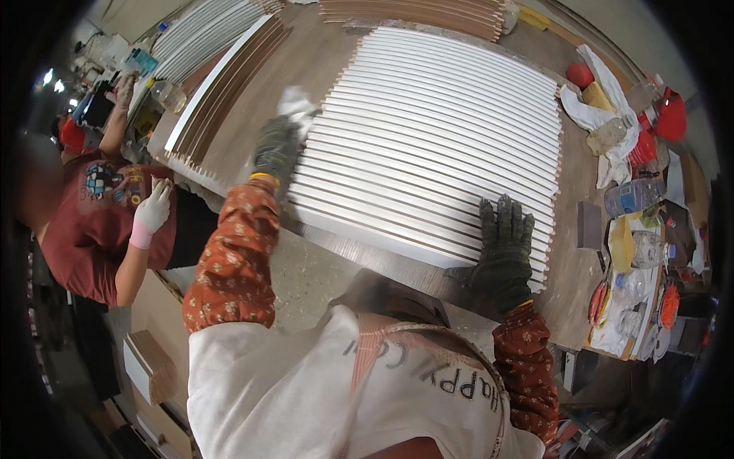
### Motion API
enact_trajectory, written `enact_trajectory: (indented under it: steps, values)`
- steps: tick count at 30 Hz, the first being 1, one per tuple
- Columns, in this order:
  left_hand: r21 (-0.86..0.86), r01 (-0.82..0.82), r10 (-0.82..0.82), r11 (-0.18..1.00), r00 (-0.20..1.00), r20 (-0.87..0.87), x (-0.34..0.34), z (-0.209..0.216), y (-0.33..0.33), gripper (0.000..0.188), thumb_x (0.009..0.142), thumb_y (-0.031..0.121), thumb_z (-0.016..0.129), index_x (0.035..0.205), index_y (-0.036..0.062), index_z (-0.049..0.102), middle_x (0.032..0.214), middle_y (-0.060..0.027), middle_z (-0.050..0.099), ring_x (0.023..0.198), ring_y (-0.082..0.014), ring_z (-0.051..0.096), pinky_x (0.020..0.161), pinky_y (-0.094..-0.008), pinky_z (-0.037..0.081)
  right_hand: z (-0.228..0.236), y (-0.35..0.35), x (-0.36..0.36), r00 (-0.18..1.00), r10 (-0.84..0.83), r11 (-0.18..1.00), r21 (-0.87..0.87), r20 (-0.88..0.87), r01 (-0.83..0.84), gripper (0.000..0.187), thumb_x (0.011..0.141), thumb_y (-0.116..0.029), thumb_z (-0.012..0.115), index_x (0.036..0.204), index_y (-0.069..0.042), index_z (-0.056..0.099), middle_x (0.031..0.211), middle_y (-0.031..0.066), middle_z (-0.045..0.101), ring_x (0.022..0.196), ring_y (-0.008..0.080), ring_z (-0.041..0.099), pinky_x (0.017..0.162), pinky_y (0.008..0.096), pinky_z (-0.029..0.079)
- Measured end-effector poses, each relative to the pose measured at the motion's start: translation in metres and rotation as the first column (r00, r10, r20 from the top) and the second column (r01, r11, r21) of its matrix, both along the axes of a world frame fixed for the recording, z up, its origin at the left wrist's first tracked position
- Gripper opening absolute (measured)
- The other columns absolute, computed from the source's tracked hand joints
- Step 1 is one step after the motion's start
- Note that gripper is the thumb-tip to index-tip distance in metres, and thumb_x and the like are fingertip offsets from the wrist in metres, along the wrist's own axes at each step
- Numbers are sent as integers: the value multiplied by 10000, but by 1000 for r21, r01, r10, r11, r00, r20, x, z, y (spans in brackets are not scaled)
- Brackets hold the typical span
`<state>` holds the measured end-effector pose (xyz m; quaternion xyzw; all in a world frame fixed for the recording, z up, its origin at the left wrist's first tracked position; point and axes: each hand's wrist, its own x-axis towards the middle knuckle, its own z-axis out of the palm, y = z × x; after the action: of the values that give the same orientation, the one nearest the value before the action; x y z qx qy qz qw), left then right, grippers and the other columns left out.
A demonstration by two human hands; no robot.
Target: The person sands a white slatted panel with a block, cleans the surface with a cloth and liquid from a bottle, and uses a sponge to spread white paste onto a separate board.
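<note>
A wide row of long white strips (pixel 428 145) with brown ends lies side by side on the table in front of me, thin dark gaps between them. My right hand (pixel 505 249), in a dark green glove, rests flat on the near right part of the row, fingers spread. At the left ends of the strips is my left hand (pixel 277 153), gloved alike and blurred by motion. Its fingers are closed on a crumpled white cloth (pixel 297 103), which sticks out past them beside the strip ends.
More strips (pixel 229 80) stand in a stack at the table's left, with another brown-edged stack (pixel 413 17) at the back. Clear plastic bottles (pixel 634 197), a white bag (pixel 592 111) and orange-handled tools (pixel 670 306) crowd the right side. A co-worker in a dark red shirt (pixel 92 229) is at left.
</note>
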<state>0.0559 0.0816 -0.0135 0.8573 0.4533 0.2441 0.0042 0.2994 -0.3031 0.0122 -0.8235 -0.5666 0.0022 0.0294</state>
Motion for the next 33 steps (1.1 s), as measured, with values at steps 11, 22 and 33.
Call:
enact_trajectory:
  steps: [11,22,33]
  values:
    - [56,621,-604,781,776,-184,104,17,-103,211,897,132,520,1101,96,555,1091,-120,590,1061,-285,548,910,-449,438,6,4,2,997,-16,998,-70,-71,11,1187,624,-669,700,1505,-88,156,1527,271,141,1421,452,98,1142,596,14]
    - [-354,-66,162,933,955,250,-15,28,16,517,924,444,553,1235,31,560,1018,-205,661,976,-359,639,839,-433,487,2,5,-1,1000,-5,1000,2,-23,5,1162,637,-686,682,1503,-86,193,1535,239,170,1426,427,131,1151,572,46]
    - [-459,33,-134,888,973,-188,15,44,10,930,631,601,790,1314,40,502,1226,-193,594,1122,-297,588,958,-393,463,-7,2,6,999,23,1000,11,-42,-23,1176,643,-677,683,1509,-91,144,1533,252,156,1435,418,103,1151,576,7]
